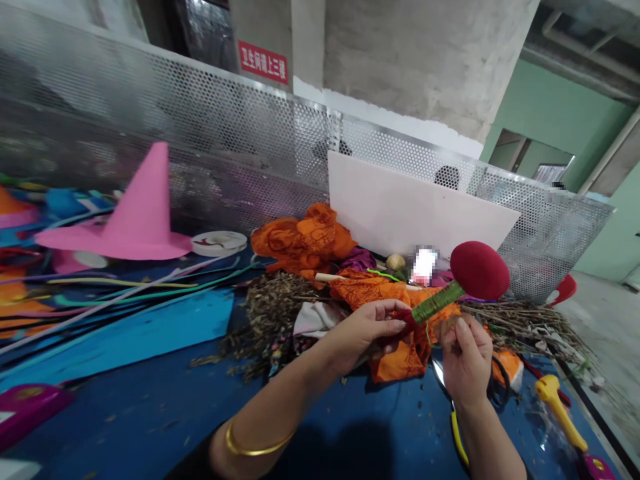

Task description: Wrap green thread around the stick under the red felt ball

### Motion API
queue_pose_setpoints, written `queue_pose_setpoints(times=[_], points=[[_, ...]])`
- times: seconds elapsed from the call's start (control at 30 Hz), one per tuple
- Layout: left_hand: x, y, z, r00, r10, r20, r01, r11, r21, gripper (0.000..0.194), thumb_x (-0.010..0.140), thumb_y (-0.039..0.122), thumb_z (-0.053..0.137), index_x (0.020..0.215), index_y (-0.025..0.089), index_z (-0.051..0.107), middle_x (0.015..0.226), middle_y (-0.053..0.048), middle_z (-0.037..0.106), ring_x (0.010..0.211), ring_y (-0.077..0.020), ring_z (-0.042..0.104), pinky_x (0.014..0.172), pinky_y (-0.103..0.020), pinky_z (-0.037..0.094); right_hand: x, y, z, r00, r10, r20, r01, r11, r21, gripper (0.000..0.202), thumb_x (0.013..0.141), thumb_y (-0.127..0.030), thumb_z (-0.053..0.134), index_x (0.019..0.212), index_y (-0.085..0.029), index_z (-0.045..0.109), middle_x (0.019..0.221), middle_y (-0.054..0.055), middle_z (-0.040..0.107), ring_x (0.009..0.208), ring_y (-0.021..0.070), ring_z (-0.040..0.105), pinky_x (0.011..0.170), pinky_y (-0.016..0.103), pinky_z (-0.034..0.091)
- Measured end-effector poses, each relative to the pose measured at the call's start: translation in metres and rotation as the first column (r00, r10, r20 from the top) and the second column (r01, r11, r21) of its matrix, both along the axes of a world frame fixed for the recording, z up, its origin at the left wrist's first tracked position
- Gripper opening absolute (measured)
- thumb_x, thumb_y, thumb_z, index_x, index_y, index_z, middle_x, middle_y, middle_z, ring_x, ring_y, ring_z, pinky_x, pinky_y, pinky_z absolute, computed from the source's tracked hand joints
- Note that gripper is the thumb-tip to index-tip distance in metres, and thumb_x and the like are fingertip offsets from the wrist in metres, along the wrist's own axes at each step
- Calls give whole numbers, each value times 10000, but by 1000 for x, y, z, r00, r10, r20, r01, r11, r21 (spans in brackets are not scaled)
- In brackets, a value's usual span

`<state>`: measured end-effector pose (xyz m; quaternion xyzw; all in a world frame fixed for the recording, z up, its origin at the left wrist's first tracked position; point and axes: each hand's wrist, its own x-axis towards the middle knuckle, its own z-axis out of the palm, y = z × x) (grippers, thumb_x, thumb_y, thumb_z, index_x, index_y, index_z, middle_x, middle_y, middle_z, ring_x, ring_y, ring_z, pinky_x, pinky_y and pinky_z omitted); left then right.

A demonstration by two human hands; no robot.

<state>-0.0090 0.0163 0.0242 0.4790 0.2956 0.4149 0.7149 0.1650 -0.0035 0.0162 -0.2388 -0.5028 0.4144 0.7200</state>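
The only view came from a camera worn on the person's head, facing forward and down over the flat blue tabletop (165, 427). The person's bare left hand (369, 331) and bare right hand (466, 360) appeared near the lens, right of centre. Farther off, the silver perforated metal screen (220, 107) crossed the view, its top edge slanting down rightward, with the grey concrete wall (400, 57) beyond it.

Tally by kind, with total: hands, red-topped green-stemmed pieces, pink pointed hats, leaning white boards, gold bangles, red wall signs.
Hands: 2 (left hand, right hand)
Red-topped piece: 1
Pink pointed hat: 1
Leaning white board: 1
Gold bangle: 1
Red wall sign: 1
Total: 7
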Motion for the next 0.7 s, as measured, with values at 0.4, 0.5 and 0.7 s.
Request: queue_pose_setpoints(times=[0.4, 0.5, 0.7], points=[[10, -4, 5, 971, 179, -157, -156, 977, 146, 389, 632, 353, 760, 905, 118, 614, 635, 48, 560, 433, -30, 389, 409, -183, 228, 4, 0, -17, 959, -32, 282, 28, 999, 15, 375, 914, -394, 585, 604, -183, 597, 583, -4, 519, 590, 129, 454, 596, 275, 364], [12, -4, 6, 966, 206, -154, -179, 969, 173, 369, 630, 356, 747, 885, 127, 608, 618, 63, 534, 434, -31, 363, 428, -190, 238, 2, -5, -17, 952, -31, 305, 17, 999, 49, 360, 932, -347, 563, 614, -182, 599, 596, -5, 522, 589, 125, 458, 591, 273, 360], [17, 3, -7, 946, 256, -201, -204, 947, 248, 277, 655, 318, 694, 847, 133, 618, 594, 58, 528, 472, -67, 397, 480, -213, 301, -10, -20, -13, 897, -142, 419, 110, 989, 100, 330, 935, -292, 557, 625, -182, 575, 594, -12, 519, 565, 109, 461, 559, 254, 360]])
